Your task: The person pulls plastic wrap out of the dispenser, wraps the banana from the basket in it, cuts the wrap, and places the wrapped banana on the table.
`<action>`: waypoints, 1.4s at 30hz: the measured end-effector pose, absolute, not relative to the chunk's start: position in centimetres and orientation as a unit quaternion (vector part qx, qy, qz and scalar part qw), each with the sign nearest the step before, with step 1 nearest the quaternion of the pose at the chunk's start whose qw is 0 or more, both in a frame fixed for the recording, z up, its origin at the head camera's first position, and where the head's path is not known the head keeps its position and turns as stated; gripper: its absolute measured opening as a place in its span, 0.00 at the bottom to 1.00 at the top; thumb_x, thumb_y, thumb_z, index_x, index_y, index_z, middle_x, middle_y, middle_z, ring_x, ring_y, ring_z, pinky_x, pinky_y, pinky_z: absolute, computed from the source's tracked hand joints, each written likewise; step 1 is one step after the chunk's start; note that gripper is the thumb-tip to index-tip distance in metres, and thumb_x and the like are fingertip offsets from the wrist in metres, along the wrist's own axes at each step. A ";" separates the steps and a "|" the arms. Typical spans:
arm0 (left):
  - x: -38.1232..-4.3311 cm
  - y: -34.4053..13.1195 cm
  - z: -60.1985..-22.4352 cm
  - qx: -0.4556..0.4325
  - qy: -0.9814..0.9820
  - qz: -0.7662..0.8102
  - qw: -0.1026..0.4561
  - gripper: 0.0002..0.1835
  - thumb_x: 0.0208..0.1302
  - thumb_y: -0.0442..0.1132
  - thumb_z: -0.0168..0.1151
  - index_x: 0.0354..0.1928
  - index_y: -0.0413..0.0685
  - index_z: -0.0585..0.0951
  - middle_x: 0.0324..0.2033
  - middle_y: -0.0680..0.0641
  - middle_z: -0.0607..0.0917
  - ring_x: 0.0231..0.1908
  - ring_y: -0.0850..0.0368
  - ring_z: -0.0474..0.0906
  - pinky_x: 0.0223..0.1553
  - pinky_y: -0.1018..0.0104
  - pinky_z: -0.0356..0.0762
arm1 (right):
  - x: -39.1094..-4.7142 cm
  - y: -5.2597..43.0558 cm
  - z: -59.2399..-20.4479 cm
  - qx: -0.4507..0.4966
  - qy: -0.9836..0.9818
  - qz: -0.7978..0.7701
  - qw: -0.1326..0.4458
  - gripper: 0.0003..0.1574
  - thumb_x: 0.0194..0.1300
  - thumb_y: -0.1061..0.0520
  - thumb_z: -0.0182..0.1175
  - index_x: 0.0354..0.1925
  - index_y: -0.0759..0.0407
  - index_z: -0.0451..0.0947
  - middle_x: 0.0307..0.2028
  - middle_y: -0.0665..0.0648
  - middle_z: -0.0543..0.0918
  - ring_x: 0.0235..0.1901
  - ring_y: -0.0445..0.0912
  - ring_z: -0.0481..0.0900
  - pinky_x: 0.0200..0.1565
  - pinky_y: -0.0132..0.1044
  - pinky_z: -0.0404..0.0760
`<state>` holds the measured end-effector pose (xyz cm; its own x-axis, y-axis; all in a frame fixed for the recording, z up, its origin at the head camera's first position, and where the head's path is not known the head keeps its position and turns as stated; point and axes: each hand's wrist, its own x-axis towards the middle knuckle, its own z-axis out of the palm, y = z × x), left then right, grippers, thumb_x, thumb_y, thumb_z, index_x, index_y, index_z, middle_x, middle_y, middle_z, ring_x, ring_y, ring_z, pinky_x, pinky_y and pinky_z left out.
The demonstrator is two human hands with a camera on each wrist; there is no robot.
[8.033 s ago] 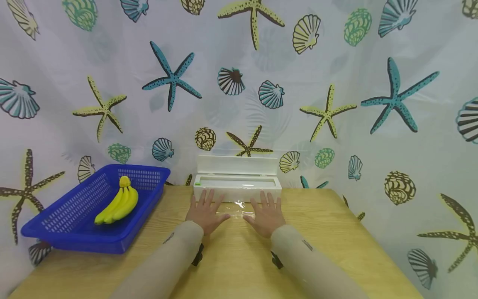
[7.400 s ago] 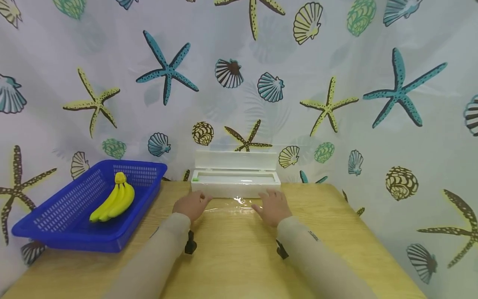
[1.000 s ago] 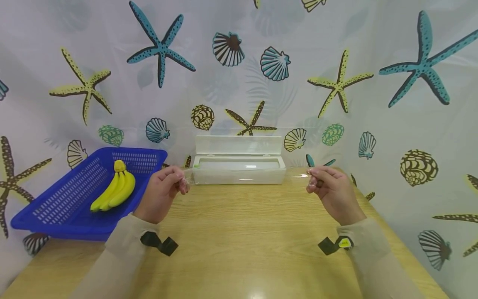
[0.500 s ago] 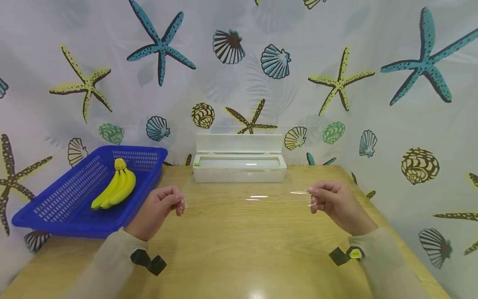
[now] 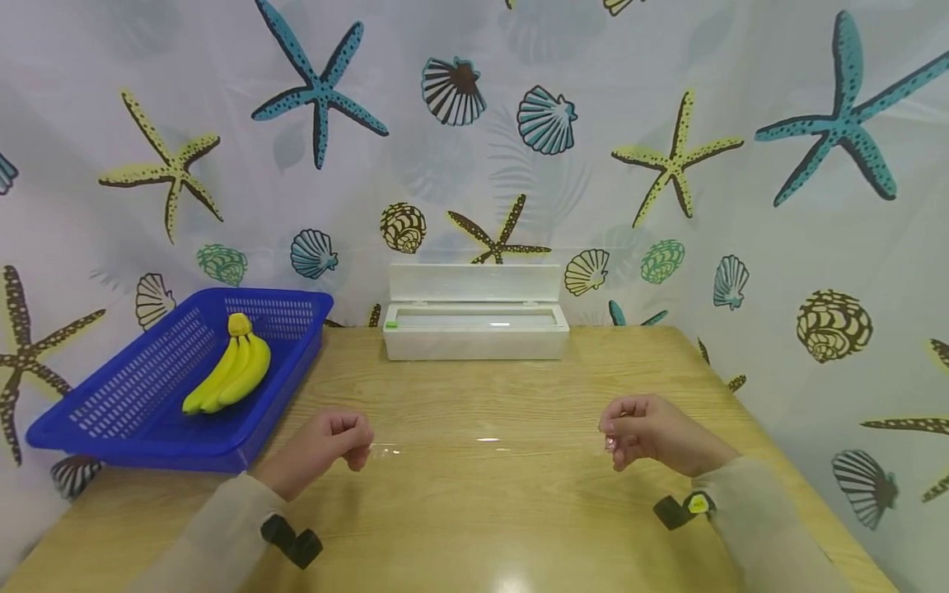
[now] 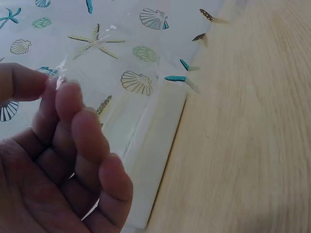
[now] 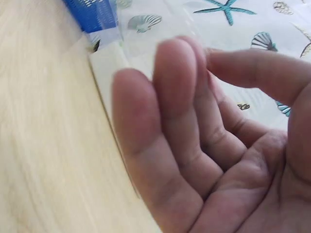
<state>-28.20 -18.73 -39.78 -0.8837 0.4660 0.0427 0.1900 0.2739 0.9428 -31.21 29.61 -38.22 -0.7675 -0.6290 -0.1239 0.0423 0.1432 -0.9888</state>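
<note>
The left hand (image 5: 337, 445) and right hand (image 5: 652, 432) pinch clear film (image 5: 487, 440) between them — its edges hard to trace. At twelve o'clock stands a white box (image 5: 474, 343), lid up; at ten, a blue basket (image 5: 170, 458) with bananas (image 5: 240, 375). The left wrist view shows film crinkled at the fingertips (image 6: 68, 92) — hidden from the head.

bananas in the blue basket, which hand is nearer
Left. The left hand is outside the basket, to the right of the bananas; the right hand is much farther right, over the table.
</note>
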 end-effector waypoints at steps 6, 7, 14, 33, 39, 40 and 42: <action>-28.0 -19.3 -40.9 0.211 0.798 0.531 0.191 0.17 0.72 0.38 0.55 0.30 0.28 0.75 0.26 0.52 0.80 0.28 0.62 0.78 0.35 0.68 0.82 | -31.1 29.5 -39.6 -0.173 0.746 -0.569 0.299 0.10 0.71 0.57 0.59 0.41 0.65 0.77 0.30 0.51 0.85 0.27 0.40 0.83 0.38 0.41 0.88; -28.0 -19.4 -41.1 0.213 0.799 0.526 0.201 0.16 0.72 0.38 0.56 0.30 0.30 0.75 0.26 0.53 0.81 0.28 0.63 0.78 0.35 0.68 0.82 | -31.1 29.5 -39.7 -0.173 0.749 -0.564 0.300 0.11 0.71 0.57 0.60 0.42 0.66 0.77 0.30 0.51 0.85 0.27 0.40 0.83 0.37 0.40 0.88; -28.3 -19.8 -43.1 0.230 0.801 0.495 0.245 0.17 0.70 0.40 0.60 0.31 0.30 0.79 0.24 0.54 0.82 0.26 0.64 0.78 0.31 0.70 0.81 | -30.7 29.5 -41.1 -0.189 0.758 -0.535 0.322 0.19 0.69 0.62 0.61 0.47 0.79 0.72 0.31 0.53 0.86 0.28 0.41 0.85 0.36 0.40 0.88; -28.6 -19.3 -45.0 0.205 0.827 0.440 0.283 0.13 0.63 0.40 0.64 0.27 0.34 0.83 0.20 0.53 0.83 0.22 0.63 0.78 0.24 0.71 0.80 | -29.6 28.3 -43.1 -0.154 0.811 -0.475 0.305 0.11 0.61 0.65 0.62 0.40 0.73 0.78 0.27 0.56 0.86 0.24 0.42 0.84 0.31 0.38 0.88; -28.6 -19.1 -44.9 0.205 0.825 0.437 0.293 0.14 0.63 0.39 0.64 0.27 0.33 0.83 0.19 0.52 0.83 0.20 0.63 0.78 0.22 0.72 0.80 | -29.5 28.6 -43.1 -0.150 0.816 -0.467 0.306 0.10 0.60 0.66 0.63 0.40 0.72 0.80 0.25 0.57 0.86 0.22 0.42 0.84 0.29 0.35 0.87; -28.6 -19.0 -44.9 0.203 0.827 0.434 0.295 0.14 0.63 0.39 0.65 0.26 0.33 0.83 0.19 0.52 0.83 0.20 0.63 0.78 0.22 0.71 0.80 | -29.5 28.7 -43.1 -0.149 0.816 -0.466 0.307 0.11 0.60 0.65 0.64 0.40 0.72 0.80 0.25 0.57 0.86 0.22 0.42 0.84 0.29 0.35 0.86; -28.6 -19.0 -44.9 0.195 0.837 0.418 0.293 0.13 0.61 0.39 0.66 0.25 0.36 0.83 0.18 0.53 0.82 0.19 0.62 0.78 0.22 0.71 0.79 | -29.4 28.7 -43.0 -0.149 0.817 -0.465 0.307 0.11 0.60 0.65 0.64 0.40 0.72 0.80 0.25 0.57 0.87 0.22 0.42 0.84 0.29 0.35 0.86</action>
